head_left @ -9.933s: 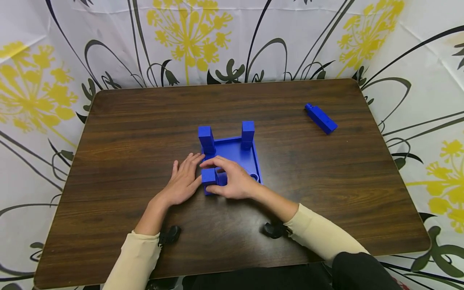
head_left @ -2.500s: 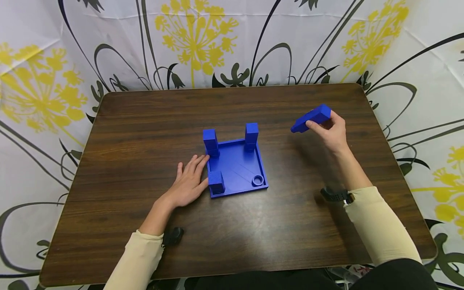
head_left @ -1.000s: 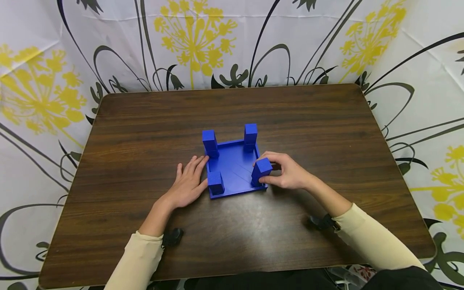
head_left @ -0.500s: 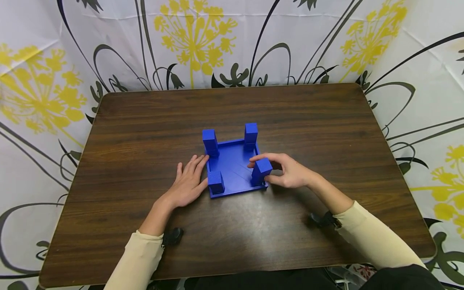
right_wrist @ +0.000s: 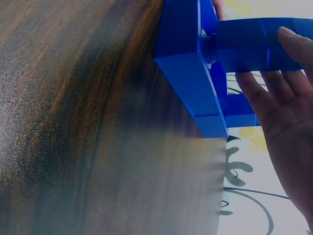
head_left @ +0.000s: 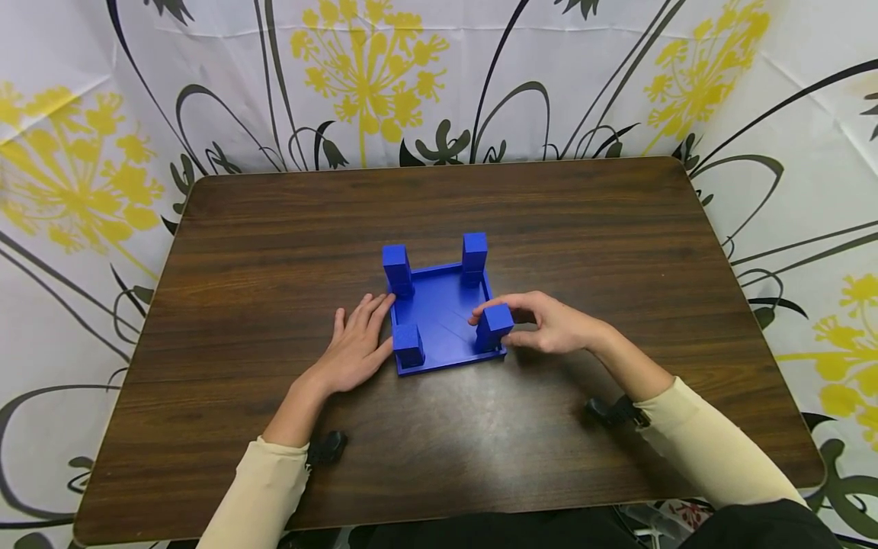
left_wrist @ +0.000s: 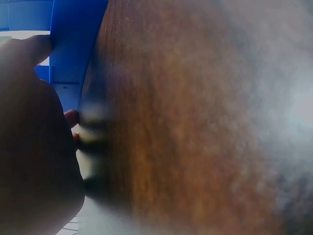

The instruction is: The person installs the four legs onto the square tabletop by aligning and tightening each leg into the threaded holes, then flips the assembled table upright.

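A blue square tabletop [head_left: 442,309] with a raised rim lies upside down on the table. My right hand [head_left: 559,324] holds a blue square leg [head_left: 495,328] at its front right corner, thumb on one side and fingers on the other. In the right wrist view, a narrow neck of that leg [right_wrist: 244,45] shows at the corner socket. My left hand [head_left: 351,347] lies flat against the left rim, fingers straight. Similar legs stand at the other corners: back left [head_left: 398,267], back right [head_left: 474,255] and front left [head_left: 408,347].
The brown wooden table [head_left: 274,229] surrounds the piece, its front edge close to the body. A white curtain [head_left: 549,46] with yellow and dark plant prints hangs behind and at the sides. Black cameras sit on both wrists.
The right hand took the last leg from the table's back right and brought it to the front right corner. Lately its fingers shifted around the leg, which turned and sank slightly. Left hand stayed put.
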Demonstrator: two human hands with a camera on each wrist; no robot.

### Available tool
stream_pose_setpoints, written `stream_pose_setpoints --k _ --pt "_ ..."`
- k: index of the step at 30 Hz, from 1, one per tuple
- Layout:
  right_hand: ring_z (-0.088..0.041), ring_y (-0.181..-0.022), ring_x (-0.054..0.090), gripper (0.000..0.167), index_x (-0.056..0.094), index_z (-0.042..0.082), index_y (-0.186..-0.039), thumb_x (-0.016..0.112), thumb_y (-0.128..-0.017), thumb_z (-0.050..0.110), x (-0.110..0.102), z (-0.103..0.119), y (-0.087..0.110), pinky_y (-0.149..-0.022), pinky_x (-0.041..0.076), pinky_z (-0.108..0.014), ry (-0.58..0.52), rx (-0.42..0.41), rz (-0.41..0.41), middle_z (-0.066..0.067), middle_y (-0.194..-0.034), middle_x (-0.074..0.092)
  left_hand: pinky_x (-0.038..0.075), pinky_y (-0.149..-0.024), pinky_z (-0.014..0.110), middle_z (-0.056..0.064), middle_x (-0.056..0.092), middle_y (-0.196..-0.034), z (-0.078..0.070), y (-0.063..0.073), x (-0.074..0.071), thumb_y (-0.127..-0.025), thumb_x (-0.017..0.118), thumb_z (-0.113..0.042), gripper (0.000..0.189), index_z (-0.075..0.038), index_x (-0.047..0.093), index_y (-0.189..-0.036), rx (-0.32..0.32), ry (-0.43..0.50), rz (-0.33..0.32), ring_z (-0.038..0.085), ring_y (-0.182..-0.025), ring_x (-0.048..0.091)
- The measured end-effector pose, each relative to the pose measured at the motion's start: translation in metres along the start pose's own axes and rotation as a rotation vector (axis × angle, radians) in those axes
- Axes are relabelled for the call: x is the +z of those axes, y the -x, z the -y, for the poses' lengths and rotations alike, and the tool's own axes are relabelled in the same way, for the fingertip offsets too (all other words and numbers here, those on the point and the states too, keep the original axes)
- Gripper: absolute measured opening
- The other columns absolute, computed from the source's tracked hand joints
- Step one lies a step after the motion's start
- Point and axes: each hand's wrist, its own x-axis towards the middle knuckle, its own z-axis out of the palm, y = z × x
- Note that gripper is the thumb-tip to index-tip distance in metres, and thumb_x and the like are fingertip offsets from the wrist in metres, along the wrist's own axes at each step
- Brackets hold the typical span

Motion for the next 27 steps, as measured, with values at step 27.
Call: stream_pose_setpoints --k 27 --pt "-0.021 -0.114 0.060 0.051 0.064 0.006 -0.120 0.082 -0.074 -0.006 0.0059 -0.0047 -0.0015 -0.090 0.051 -0.048 -0.074 0.117 -0.161 -0.009 -0.119 0.067 -0.006 -0.108 0.068 0.013 0.013 -0.161 -0.0051 0.0009 -0.0025 -0.104 0.034 -0.049 0.068 -0.021 0.006 -0.159 0.008 -0.003 -0.019 0.033 -0.149 0.002"
